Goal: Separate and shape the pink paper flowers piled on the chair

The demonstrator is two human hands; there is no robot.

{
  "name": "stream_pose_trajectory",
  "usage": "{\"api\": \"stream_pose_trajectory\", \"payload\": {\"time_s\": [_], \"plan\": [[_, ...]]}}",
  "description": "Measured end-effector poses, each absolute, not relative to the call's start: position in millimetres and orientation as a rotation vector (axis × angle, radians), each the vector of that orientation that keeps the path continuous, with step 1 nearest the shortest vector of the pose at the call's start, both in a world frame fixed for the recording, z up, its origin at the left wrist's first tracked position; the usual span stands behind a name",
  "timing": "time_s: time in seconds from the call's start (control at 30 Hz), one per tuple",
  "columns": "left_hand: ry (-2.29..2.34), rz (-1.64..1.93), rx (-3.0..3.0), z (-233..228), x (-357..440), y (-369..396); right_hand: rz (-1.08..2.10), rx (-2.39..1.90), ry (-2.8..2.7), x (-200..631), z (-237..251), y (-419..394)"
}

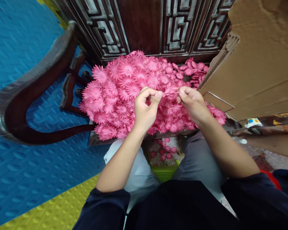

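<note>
Dark lattice panels (145, 25) back a wooden bench (98, 139) heaped with pink flowers (132, 89). Over the heap, one single flower (170, 92) sits between two narrow pinches: the left hand (147, 108) at its left edge, the right hand (194, 103) at its right, about equally near. Both seem to grip its petals; its tilt is too blurred to tell.

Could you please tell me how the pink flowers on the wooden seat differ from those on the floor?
The seat flowers form a thick, overlapping heap; the floor flowers make a small cluster. Many seat flowers look larger than the floor flowers, though these lie farther from the camera. The seat flowers are mostly brighter; some floor flowers look darker. Both are pink.
</note>
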State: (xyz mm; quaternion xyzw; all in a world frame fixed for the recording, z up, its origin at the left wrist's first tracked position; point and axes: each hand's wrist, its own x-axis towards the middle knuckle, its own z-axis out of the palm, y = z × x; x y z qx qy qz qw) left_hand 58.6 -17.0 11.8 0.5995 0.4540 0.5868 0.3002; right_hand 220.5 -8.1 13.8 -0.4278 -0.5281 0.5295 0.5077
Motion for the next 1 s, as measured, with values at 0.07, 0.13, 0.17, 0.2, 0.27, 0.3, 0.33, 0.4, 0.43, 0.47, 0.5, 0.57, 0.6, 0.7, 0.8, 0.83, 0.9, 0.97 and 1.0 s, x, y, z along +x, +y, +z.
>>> {"api": "stream_pose_trajectory", "payload": {"time_s": [0.07, 0.13, 0.17, 0.2, 0.27, 0.3, 0.33, 0.4, 0.43, 0.47, 0.5, 0.57, 0.6, 0.7, 0.8, 0.83, 0.9, 0.97, 1.0], "plan": [[1.24, 1.626, 1.571, 10.2, 61.0, -18.1, 1.255, -1.029, -1.232, 216.2, 13.7, -10.5], [1.256, 1.693, 1.554, 8.1, 62.8, -18.6, 1.224, -1.04, -1.222, 212.4, 13.1, -12.5], [1.267, 1.712, 1.56, 7.2, 62.6, -18.2, 1.206, -1.053, -1.231, 211.6, 12.3, -12.8], [1.291, 1.735, 1.562, 6.5, 61.1, -17.1, 1.186, -1.07, -1.234, 212.1, 11.1, -12.2], [1.387, 1.841, 1.5, 6.3, 53.1, -12.5, 1.15, -1.111, -1.19, 218.0, 7.3, -7.9], [1.457, 1.942, 1.425, 6.7, 46.9, -9.0, 1.126, -1.134, -1.137, 223.3, 5.0, -4.3], [1.497, 2.06, 1.308, 7.4, 39.9, -5.2, 1.11, -1.145, -1.083, 229.7, 2.8, 0.0], [1.49, 2.169, 1.298, 9.3, 27.6, 1.5, 1.022, -1.152, -1.027, 242.3, -0.6, 8.7], [1.48, 2.181, 1.344, 10.1, 24.1, 3.5, 1.001, -1.154, -1.024, 247.0, -1.6, 12.2], [1.477, 2.174, 1.376, 10.6, 23.0, 4.2, 1.027, -1.162, -1.04, 249.8, -2.1, 14.7], [1.47, 2.141, 1.415, 10.8, 24.4, 3.6, 1.07, -1.16, -1.051, 250.6, -2.0, 16.1], [1.463, 2.05, 1.484, 10.3, 32.8, -0.6, 1.19, -1.138, -1.054, 247.8, -1.1, 16.1], [1.456, 2.01, 1.517, 9.9, 38.2, -3.5, 1.249, -1.119, -1.043, 245.3, -0.5, 15.3], [1.436, 1.926, 1.607, 10.3, 50.7, -11.1, 1.37, -1.085, -0.997, 239.7, 0.6, 13.2], [1.423, 1.877, 1.652, 12.1, 53.6, -13.7, 1.384, -1.112, -0.983, 239.7, 0.9, 13.5], [1.417, 1.86, 1.659, 12.6, 53.4, -13.7, 1.382, -1.129, -0.983, 240.0, 1.0, 13.9], [1.411, 1.831, 1.665, 12.9, 52.8, -13.4, 1.378, -1.185, -0.988, 240.2, 1.0, 14.5], [1.411, 1.811, 1.675, 12.4, 52.9, -13.4, 1.344, -1.268, -1.006, 239.5, 0.6, 14.9], [1.41, 1.804, 1.679, 12.0, 53.1, -13.6, 1.311, -1.308, -1.021, 239.1, 0.2, 15.1]]}}
